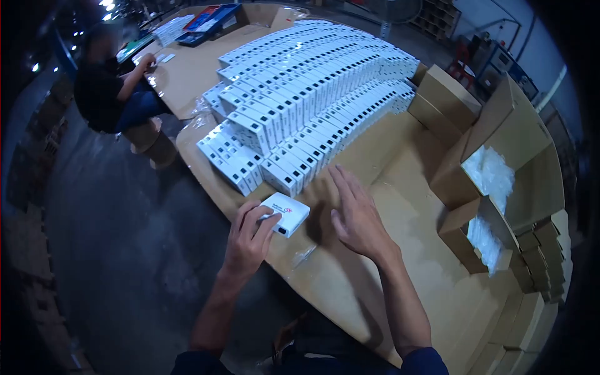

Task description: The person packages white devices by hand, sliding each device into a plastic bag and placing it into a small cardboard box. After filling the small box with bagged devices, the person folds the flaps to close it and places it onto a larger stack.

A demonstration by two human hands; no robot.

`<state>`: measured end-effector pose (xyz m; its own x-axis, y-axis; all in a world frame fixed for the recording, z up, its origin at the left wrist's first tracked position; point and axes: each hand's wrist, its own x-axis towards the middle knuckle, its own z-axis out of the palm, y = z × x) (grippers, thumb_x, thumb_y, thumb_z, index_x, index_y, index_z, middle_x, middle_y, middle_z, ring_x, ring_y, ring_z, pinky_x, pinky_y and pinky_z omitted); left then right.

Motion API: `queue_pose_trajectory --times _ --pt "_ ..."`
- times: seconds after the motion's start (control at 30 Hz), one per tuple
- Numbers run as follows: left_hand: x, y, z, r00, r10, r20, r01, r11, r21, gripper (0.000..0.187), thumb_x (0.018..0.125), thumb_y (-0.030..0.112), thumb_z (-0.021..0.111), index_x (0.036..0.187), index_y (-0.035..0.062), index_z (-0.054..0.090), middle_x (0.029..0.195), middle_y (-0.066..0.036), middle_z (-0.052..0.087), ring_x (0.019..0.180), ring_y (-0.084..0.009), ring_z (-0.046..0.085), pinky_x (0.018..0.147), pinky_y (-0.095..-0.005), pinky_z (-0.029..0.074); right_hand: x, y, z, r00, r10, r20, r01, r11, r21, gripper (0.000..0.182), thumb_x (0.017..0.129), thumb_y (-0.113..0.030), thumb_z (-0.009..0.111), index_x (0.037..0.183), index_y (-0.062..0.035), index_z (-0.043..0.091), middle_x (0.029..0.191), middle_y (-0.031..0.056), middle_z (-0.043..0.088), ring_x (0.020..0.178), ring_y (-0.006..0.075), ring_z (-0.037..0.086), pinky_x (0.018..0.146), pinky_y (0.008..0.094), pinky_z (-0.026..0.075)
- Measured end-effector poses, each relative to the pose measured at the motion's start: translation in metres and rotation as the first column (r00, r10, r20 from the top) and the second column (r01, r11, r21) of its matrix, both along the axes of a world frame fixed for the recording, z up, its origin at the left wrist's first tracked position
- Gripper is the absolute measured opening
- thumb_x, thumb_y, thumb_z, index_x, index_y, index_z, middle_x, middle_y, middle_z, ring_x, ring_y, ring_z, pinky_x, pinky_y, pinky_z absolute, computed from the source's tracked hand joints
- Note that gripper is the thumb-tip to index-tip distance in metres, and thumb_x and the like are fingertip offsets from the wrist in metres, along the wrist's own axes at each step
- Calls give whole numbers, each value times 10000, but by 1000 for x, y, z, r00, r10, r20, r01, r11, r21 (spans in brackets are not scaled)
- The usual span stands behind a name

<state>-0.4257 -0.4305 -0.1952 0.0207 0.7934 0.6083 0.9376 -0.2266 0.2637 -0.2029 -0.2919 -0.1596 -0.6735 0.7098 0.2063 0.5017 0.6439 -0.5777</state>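
My left hand (pixel 250 234) is closed on a small white box (pixel 289 213) with red and dark print, at the near edge of the table. To the right of that box, my right hand (pixel 357 215) is held above the table with its fingers apart and nothing in it. Just beyond both hands stand long, tiered rows of similar white boxes (pixel 281 112), packed side by side. A small clear plastic scrap (pixel 304 255) lies on the table near the white box.
Open cardboard boxes (pixel 465 234) holding clear plastic bags (pixel 489 175) stand at the right of the brown table (pixel 387 300). Flattened or stacked cartons are at the far right. A seated person (pixel 103 87) works at the upper left, near blue trays (pixel 209 25).
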Motion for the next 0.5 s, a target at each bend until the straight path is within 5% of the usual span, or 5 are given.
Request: queue_pose_trajectory --times 0.03,0.13,0.17,0.27,0.5 --pt "8 1 4 998 -51 27 50 999 13 451 690 -72 808 1121 25 721 1170 -105 610 1165 -336 591 961 -451 540 12 4 -2 997 33 -73 -29 998 63 795 948 -114 625 1645 -112 243 1588 282 389 1430 453 438 1154 509 408" --pt "35 16 9 981 -178 76 177 984 27 469 672 -91 810 1121 16 725 1149 -105 616 1135 -334 602 940 -443 550 51 -4 20 972 -119 -205 16 896 -445 795 996 -242 669 1651 -121 236 1525 318 451 1273 403 597 996 462 543" --pt "47 25 13 974 -217 64 212 975 73 505 644 -109 816 1124 23 732 1133 -97 620 1096 -326 616 908 -432 558 63 -3 24 967 -128 -220 6 875 -484 812 1015 -333 681 1656 -123 228 1467 292 515 1109 297 679 833 384 596" --pt "84 57 24 936 -341 81 324 930 177 518 634 -114 821 1123 37 741 1129 -93 620 1070 -317 623 893 -425 562 93 -4 44 908 -181 -377 -192 621 -760 777 1035 -282 661 1659 -130 225 1402 235 563 1045 240 688 801 337 594" --pt "195 131 79 776 -630 38 595 750 288 464 649 -108 847 1080 35 755 1068 -96 609 1002 -287 624 843 -407 560 182 0 38 365 -628 -687 -275 633 -724 359 1036 -146 648 1379 -77 569 1044 17 646 810 31 634 620 206 516"
